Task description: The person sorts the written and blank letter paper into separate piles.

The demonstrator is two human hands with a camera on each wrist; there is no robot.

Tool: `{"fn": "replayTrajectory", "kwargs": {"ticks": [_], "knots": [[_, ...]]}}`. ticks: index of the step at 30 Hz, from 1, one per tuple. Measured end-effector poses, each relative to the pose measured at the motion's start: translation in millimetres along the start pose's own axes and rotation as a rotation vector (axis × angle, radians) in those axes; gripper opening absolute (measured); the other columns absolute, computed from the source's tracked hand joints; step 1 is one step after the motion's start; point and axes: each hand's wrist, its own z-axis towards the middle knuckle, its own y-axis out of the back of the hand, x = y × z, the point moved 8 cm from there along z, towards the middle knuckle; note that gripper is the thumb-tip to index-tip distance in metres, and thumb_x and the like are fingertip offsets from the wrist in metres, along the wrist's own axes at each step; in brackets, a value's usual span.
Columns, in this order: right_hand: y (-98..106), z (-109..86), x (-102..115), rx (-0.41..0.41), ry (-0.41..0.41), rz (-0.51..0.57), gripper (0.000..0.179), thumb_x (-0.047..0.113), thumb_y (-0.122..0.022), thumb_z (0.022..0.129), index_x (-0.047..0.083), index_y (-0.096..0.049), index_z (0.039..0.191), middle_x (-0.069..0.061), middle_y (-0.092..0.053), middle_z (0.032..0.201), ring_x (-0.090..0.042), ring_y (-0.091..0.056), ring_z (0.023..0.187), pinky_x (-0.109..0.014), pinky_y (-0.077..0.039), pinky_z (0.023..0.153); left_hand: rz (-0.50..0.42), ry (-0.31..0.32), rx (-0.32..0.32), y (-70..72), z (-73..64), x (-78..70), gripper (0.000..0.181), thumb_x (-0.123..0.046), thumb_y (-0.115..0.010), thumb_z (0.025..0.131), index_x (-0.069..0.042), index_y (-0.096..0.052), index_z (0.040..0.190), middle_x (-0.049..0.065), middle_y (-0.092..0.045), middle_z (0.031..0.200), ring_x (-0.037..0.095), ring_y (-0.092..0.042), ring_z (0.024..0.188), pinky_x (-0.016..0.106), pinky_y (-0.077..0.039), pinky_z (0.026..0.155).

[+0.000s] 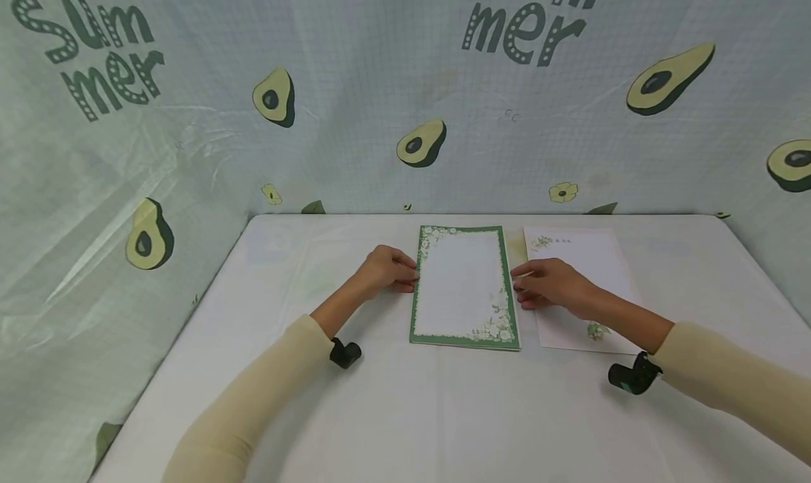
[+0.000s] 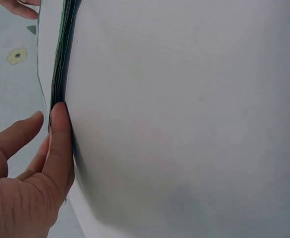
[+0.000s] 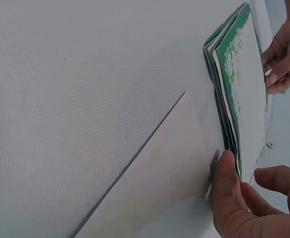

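Observation:
A stack of green-bordered floral paper sheets point(image 1: 460, 282) lies flat on the white table. My left hand point(image 1: 384, 270) is at its left edge, and in the left wrist view the fingertips point(image 2: 59, 116) touch the layered paper edges while the thumb stands apart. On the opposite side, my right hand point(image 1: 550, 284) has its fingers at the right edge. The right wrist view shows those fingers point(image 3: 227, 171) against the side of the stack point(image 3: 254, 84), thumb raised clear. The sheets' edges look slightly uneven there.
A pale pink sheet point(image 1: 573, 336) with floral corners lies to the right, partly under my right hand and forearm. The white table point(image 1: 380, 412) ends at a back edge against an avocado-printed cloth point(image 1: 355, 60). Black wrist cameras hang beneath both sleeves.

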Motion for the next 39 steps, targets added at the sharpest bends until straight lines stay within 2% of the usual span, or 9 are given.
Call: {"fn": "replayTrajectory", "kwargs": {"ticks": [10,16,22,27,31,35,39], "knots": [[-1,-0.6,1,0.010,0.006,0.028,0.043,0.012,-0.055,0.106,-0.011,-0.049,0.142,-0.025,-0.062,0.126,-0.016,-0.068,0.092,-0.029,-0.063,0.082,-0.025,-0.029,0.003,0.0,-1.2,-4.1,0.026,0.006,-0.069,0.093,0.011,-0.064,0.118,0.014,-0.070,0.094,0.018,-0.071,0.073,0.035,-0.065,0.079],[-5,-0.5,-3,0.036,-0.012,0.105,0.044,0.012,-0.054,0.105,-0.010,-0.049,0.143,-0.015,-0.061,0.115,-0.016,-0.062,0.093,-0.028,-0.062,0.086,0.027,-0.052,-0.027,2.6,-1.2,-3.5,0.029,0.003,-0.073,0.091,0.008,-0.064,0.118,0.012,-0.068,0.095,0.016,-0.069,0.072,0.031,-0.065,0.071],[-11,1.9,4,0.050,0.043,0.118,0.044,0.013,-0.054,0.105,-0.008,-0.050,0.144,-0.012,-0.058,0.112,-0.016,-0.059,0.092,-0.022,-0.057,0.085,0.058,-0.070,-0.066,4.2,-0.5,-0.1,0.036,-0.001,-0.076,0.091,0.007,-0.063,0.124,0.010,-0.067,0.099,0.012,-0.065,0.070,0.024,-0.060,0.064],[-13,6.4,10,0.034,0.053,0.217,0.044,0.011,-0.057,0.105,-0.010,-0.049,0.143,-0.009,-0.064,0.116,-0.013,-0.066,0.098,-0.024,-0.058,0.092,-0.008,-0.069,-0.101,9.3,0.3,1.9,0.033,-0.002,-0.079,0.088,0.005,-0.068,0.119,0.009,-0.071,0.091,0.012,-0.064,0.067,0.023,-0.058,0.061],[-14,6.2,9,0.022,0.030,0.333,0.049,0.011,-0.060,0.104,-0.014,-0.045,0.143,-0.008,-0.066,0.118,-0.010,-0.070,0.102,-0.029,-0.056,0.099,-0.079,-0.066,-0.129,13.2,0.8,3.9,0.026,-0.005,-0.081,0.087,0.002,-0.071,0.111,0.007,-0.071,0.094,0.012,-0.067,0.069,0.025,-0.061,0.066],[-12,4.4,6,-0.015,-0.010,0.409,0.052,0.011,-0.062,0.103,-0.014,-0.042,0.144,-0.007,-0.064,0.115,-0.009,-0.070,0.098,-0.028,-0.057,0.099,-0.158,-0.066,-0.144,13.5,0.1,4.8,0.023,-0.004,-0.081,0.087,0.002,-0.072,0.107,0.008,-0.070,0.097,0.012,-0.070,0.072,0.026,-0.063,0.071],[-8,3.0,3,-0.056,-0.035,0.443,0.050,0.010,-0.064,0.102,-0.012,-0.043,0.142,-0.005,-0.063,0.113,-0.008,-0.070,0.095,-0.026,-0.058,0.095,-0.192,-0.083,-0.143,12.1,-1.1,3.9,0.024,-0.004,-0.081,0.087,0.003,-0.071,0.108,0.007,-0.069,0.093,0.011,-0.069,0.069,0.026,-0.062,0.071]]}}
